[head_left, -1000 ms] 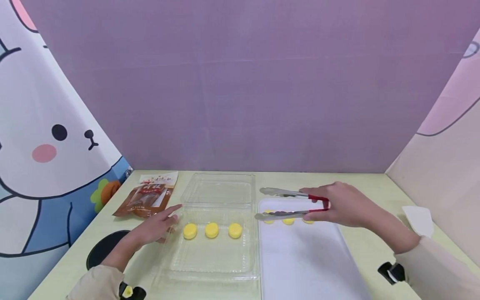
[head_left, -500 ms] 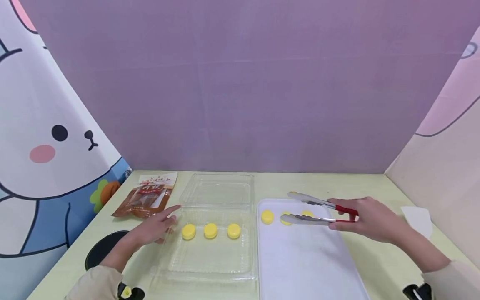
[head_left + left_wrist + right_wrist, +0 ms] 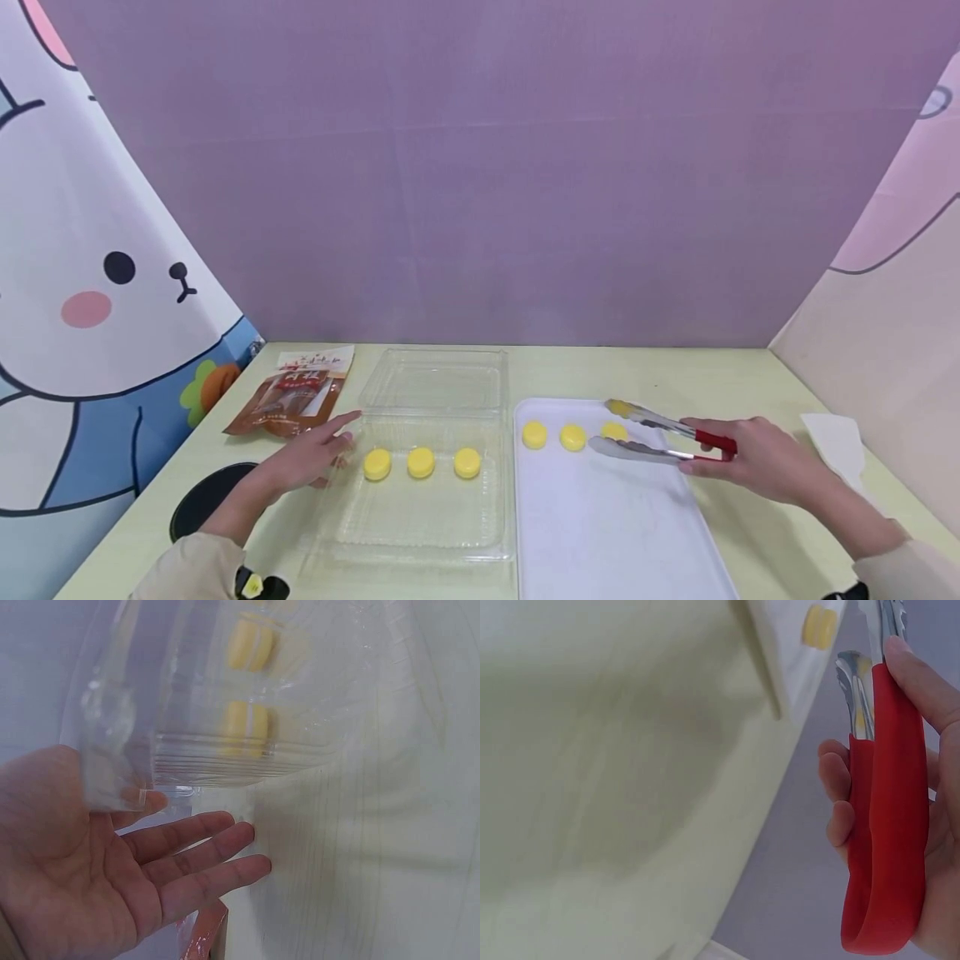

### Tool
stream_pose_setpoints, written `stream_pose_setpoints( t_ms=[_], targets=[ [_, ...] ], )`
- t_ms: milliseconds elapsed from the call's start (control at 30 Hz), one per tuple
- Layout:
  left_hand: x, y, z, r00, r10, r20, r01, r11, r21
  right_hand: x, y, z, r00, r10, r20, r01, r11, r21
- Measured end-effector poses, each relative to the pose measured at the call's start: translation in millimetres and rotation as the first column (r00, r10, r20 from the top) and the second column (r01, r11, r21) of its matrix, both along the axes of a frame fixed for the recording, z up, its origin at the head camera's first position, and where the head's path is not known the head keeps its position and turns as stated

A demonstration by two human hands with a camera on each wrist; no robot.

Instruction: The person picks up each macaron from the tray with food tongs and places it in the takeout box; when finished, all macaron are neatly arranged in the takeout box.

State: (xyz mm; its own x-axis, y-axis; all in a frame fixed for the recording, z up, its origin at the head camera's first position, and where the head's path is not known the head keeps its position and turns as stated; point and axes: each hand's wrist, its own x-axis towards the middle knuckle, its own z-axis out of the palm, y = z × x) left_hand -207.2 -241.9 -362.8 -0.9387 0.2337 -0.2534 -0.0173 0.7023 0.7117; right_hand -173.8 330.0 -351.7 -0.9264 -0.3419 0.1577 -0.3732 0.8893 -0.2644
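Note:
My right hand [image 3: 757,458] grips red-handled metal tongs [image 3: 896,817]. Their arms stand apart over the white tray [image 3: 615,533], near the rightmost yellow macaron [image 3: 614,431] there. Two more macarons, one at the left [image 3: 534,434] and one in the middle [image 3: 573,437], lie in the same row. Along the left edge of a clear plastic clamshell box [image 3: 420,525] rests my left hand [image 3: 303,458], its fingers nearly straight; part of the hand is behind the plastic in the left wrist view. Three yellow macarons [image 3: 421,462] sit in the box, whose lid [image 3: 435,379] is folded back.
A brown snack bag [image 3: 296,392] lies at the back left. A black round item [image 3: 213,500] is partly hidden by the left forearm. On the far right lies a white flat piece [image 3: 836,442]. A purple backdrop [image 3: 480,175] rises behind the table.
My right hand has carried the tongs right and toward me, from between box and tray to the tray's right side. The tray's macarons are now in fuller view. My left hand stayed put.

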Motion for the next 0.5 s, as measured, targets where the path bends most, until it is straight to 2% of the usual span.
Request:
stream_pose_setpoints(
  t_ms=[233, 500],
  targets=[
    [-1.5, -0.6, -1.5, 1.0, 0.007, 0.01, -0.007, 1.0, -0.003, -3.2, 5.4, -13.7, 1.0, -0.012, 0.009, 0.012, 1.0, -0.013],
    [-2.4, -0.6, -2.2, 1.0, 0.011, 0.019, -0.011, 1.0, -0.007, -4.1, 7.2, -23.5, 0.999, -0.006, -0.04, 0.005, 1.0, -0.029]
  ],
)
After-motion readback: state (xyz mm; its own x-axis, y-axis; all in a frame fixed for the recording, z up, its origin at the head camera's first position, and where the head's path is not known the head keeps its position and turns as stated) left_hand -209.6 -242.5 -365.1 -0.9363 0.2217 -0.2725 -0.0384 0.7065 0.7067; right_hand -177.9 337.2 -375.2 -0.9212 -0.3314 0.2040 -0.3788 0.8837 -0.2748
